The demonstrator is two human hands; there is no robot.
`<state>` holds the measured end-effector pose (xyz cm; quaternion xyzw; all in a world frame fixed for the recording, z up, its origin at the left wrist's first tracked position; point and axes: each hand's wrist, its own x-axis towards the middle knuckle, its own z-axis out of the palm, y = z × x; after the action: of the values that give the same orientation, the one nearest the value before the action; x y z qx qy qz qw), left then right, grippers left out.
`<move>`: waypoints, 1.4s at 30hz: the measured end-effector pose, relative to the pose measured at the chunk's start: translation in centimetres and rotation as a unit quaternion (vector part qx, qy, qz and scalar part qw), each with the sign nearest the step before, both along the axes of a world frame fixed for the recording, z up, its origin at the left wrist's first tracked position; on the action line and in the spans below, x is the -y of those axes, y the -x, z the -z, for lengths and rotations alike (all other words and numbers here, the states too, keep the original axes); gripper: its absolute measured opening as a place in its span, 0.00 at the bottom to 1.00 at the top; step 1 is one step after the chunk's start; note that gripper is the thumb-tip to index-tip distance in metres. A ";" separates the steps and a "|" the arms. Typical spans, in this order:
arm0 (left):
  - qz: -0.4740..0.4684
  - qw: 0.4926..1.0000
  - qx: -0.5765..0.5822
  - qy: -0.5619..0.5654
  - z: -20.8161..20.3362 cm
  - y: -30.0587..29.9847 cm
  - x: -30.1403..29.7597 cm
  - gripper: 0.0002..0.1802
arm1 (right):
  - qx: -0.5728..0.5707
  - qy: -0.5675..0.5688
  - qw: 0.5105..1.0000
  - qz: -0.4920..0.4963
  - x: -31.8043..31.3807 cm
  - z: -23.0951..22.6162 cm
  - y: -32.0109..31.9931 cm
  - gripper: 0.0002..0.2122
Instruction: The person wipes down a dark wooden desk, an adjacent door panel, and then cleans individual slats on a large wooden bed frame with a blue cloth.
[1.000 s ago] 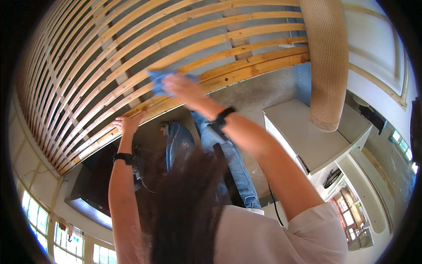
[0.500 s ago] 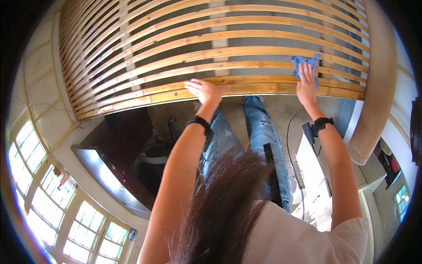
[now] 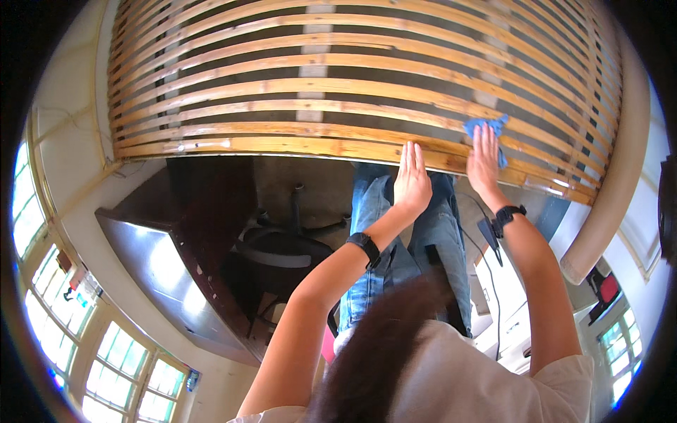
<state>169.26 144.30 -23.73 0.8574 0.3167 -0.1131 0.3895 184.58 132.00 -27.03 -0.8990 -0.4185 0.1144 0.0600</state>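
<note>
— Where are the hands?
— Left hand (image 3: 412,182) lies flat and open on the front rail of the slatted wooden frame (image 3: 296,106). Right hand (image 3: 484,161) presses a blue cloth (image 3: 486,128) flat on the slats, near the frame's right edge.
— Changed?
— The cloth has slid leftward, lower.
— Texture?
— Bare, grainy pine slats, gaps between.

A small blue cloth (image 3: 485,128) – crumpled, partly covered – is pressed flat against a wooden slat of the bed frame (image 3: 367,92).
</note>
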 end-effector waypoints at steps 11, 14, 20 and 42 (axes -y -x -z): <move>-0.155 0.987 -0.052 -0.004 -1.7 8.5 -10.9 0.28 | -0.196 -0.151 0.969 -0.003 -9.0 -3.0 1.5 0.24; -0.130 0.987 -0.073 -0.053 -2.3 8.4 -11.1 0.28 | -0.275 -0.172 0.940 -0.103 -16.7 -3.2 5.8 0.23; -0.150 0.984 -0.063 -0.073 -2.6 6.6 -10.0 0.27 | -0.075 0.015 0.951 -0.299 -17.3 -1.3 6.1 0.29; -0.166 0.982 -0.089 -0.031 -1.1 8.1 -10.1 0.19 | -0.113 0.011 0.942 -0.316 -10.5 -2.3 -0.4 0.27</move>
<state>161.19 154.40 -22.60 0.7911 0.4916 -0.1129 0.3462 184.99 142.55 -24.69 -0.7020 -0.6705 0.2328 0.0581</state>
